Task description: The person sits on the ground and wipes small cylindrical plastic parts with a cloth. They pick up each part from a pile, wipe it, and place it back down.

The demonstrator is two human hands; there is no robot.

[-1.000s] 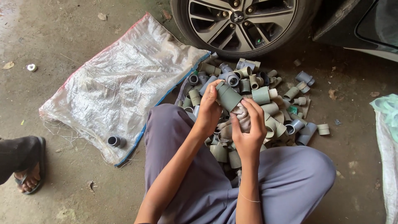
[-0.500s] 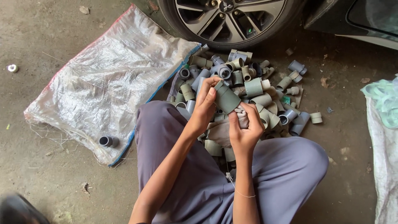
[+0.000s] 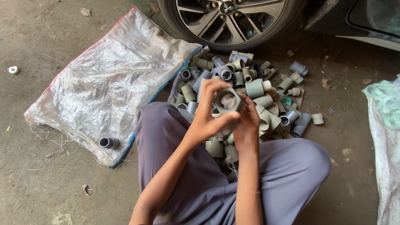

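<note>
Both hands grasp grey pipe fitting point(image 3: 227, 101) above heap of fittings point(image 3: 250, 89) on concrete floor point(image 3: 50, 183): left hand point(image 3: 210, 112) clamps rim, right hand point(image 3: 246, 123) cups underneath, open end facing up.

Loose grey-purple trousers point(image 3: 291, 171) cover both legs, the cloth plain and softly creased. Both forearms are bare, no sleeves showing. A thin thread hangs by the right wrist point(image 3: 248, 189).

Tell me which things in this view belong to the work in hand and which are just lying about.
In hand:
left hand
right hand
grey plastic pipe fitting held by both
heap of grey plastic pipe fittings

Lying about:
white woven sack
lone dark pipe coupling
car wheel
small white ring
</note>
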